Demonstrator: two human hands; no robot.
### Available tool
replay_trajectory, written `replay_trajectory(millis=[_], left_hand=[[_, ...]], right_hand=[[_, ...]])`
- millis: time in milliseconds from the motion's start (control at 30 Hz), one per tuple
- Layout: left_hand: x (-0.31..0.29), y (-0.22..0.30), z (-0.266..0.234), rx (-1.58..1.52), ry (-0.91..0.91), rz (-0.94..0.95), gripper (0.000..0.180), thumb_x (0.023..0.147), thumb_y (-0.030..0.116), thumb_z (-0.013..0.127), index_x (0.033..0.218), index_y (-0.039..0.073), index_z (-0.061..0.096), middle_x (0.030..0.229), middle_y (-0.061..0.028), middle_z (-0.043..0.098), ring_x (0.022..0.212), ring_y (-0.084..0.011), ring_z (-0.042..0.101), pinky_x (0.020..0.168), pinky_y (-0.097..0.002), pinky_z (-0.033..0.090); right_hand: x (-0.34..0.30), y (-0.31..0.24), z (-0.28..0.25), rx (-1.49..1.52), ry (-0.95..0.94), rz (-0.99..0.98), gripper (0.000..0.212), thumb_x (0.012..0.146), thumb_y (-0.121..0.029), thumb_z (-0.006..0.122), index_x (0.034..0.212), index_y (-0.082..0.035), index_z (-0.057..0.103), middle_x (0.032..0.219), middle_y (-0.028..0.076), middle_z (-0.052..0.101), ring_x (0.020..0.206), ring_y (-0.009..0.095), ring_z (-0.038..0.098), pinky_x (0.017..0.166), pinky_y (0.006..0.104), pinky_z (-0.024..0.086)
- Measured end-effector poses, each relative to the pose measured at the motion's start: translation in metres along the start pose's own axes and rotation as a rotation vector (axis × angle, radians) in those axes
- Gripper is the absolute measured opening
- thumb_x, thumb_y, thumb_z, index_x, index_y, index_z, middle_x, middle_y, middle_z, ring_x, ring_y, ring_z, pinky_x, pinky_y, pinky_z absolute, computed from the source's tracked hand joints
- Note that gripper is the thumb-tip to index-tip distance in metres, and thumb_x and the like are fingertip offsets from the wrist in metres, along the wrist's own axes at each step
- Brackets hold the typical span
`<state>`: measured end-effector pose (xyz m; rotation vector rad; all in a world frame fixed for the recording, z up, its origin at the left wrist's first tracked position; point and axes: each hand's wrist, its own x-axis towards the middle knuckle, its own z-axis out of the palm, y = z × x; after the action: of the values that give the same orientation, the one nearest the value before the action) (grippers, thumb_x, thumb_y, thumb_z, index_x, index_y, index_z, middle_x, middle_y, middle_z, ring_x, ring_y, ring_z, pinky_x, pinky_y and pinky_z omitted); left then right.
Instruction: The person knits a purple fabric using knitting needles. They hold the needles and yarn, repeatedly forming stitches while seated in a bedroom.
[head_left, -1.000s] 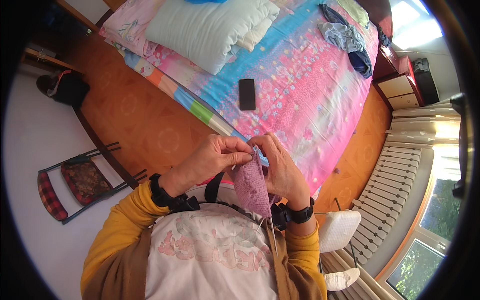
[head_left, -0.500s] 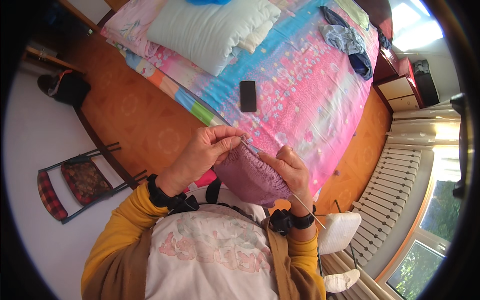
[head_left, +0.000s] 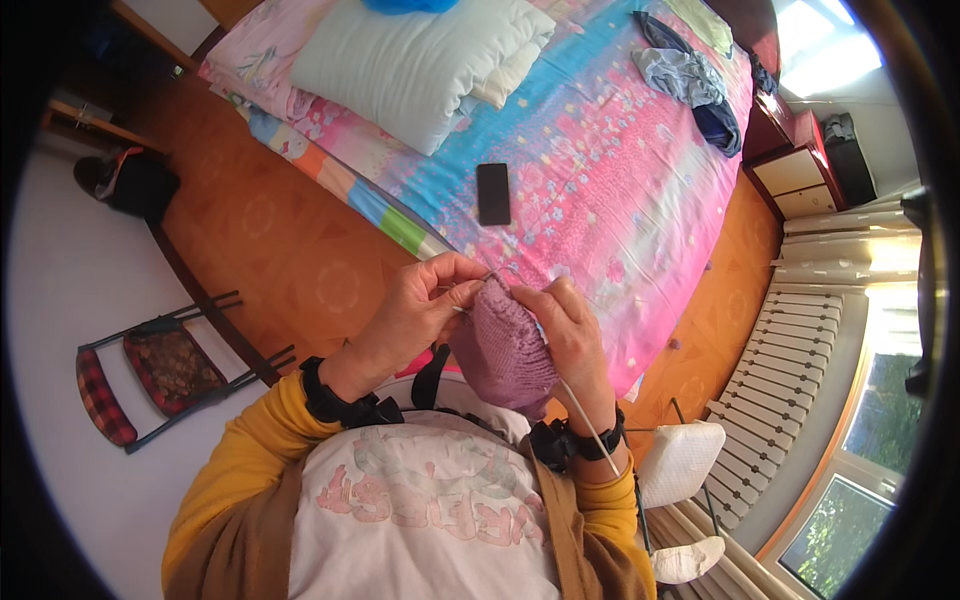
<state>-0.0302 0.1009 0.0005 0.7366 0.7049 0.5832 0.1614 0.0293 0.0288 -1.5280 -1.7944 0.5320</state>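
Observation:
A piece of purple knitting (head_left: 500, 355) hangs between my two hands, in front of my chest. My left hand (head_left: 422, 302) pinches its upper left edge, thumb and index finger together near the needle tips. My right hand (head_left: 572, 335) is closed on the right edge and on a pale knitting needle (head_left: 590, 425), whose long end sticks out below the palm toward my right wrist. By my left fingers a short piece of a second needle shows; the rest is hidden. The stitches at the tips are too small to make out.
Ahead is a bed with a pink and blue flowered sheet (head_left: 600, 225), a black phone (head_left: 493, 194), a folded pale quilt (head_left: 410, 70) and clothes (head_left: 690, 85). A folding chair (head_left: 165, 375) stands left. To the right are a white-covered seat (head_left: 682, 465) and a radiator (head_left: 775, 400).
My right hand has drawn in toward the left and turned, so the knitting is bunched narrower and the needle points more steeply down. My left hand keeps its pinch, nearly in place.

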Motion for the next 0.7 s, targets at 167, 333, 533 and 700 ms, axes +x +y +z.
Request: replay_trajectory(millis=[167,333,533,700], left_hand=[[-0.004,0.003,0.004,0.343,-0.081,-0.002,0.014,0.103,0.011,0.059,0.11,0.001,0.066,0.093,0.0027,0.065,0.087,-0.0041,0.06,0.077,-0.0226,0.053],[-0.004,0.0,0.0,0.143,-0.049,-0.058,0.017,0.102,0.011,0.06,0.117,0.003,0.063,0.1,0.0,0.066,0.088,-0.0059,0.062,0.078,-0.0228,0.053],[0.003,-0.002,-0.002,0.261,0.146,0.255,0.023,0.101,0.013,0.062,0.122,0.003,0.063,0.1,0.0013,0.066,0.085,-0.0043,0.062,0.069,-0.0182,0.051],[-0.004,0.012,-0.007,0.267,0.124,0.041,0.021,0.1,0.014,0.063,0.117,0.001,0.068,0.093,0.0046,0.066,0.072,-0.0005,0.056,0.061,-0.0166,0.047]], right_hand=[[0.004,0.006,-0.004,0.241,-0.155,0.21,0.043,0.075,-0.01,0.077,0.115,-0.002,0.062,0.096,0.015,0.058,0.092,0.036,0.061,0.079,0.0424,0.049],[0.0,0.015,0.001,-0.015,0.019,-0.077,0.042,0.076,-0.002,0.07,0.118,-0.003,0.064,0.09,0.011,0.053,0.085,0.027,0.059,0.075,0.0365,0.049],[-0.006,0.013,0.006,-0.05,-0.027,-0.156,0.049,0.08,-0.003,0.063,0.13,-0.002,0.062,0.084,0.008,0.046,0.081,0.025,0.054,0.074,0.035,0.048],[-0.004,0.016,-0.005,0.095,-0.138,-0.126,0.051,0.081,-0.004,0.063,0.132,-0.004,0.061,0.086,0.008,0.05,0.083,0.025,0.055,0.075,0.0343,0.048]])
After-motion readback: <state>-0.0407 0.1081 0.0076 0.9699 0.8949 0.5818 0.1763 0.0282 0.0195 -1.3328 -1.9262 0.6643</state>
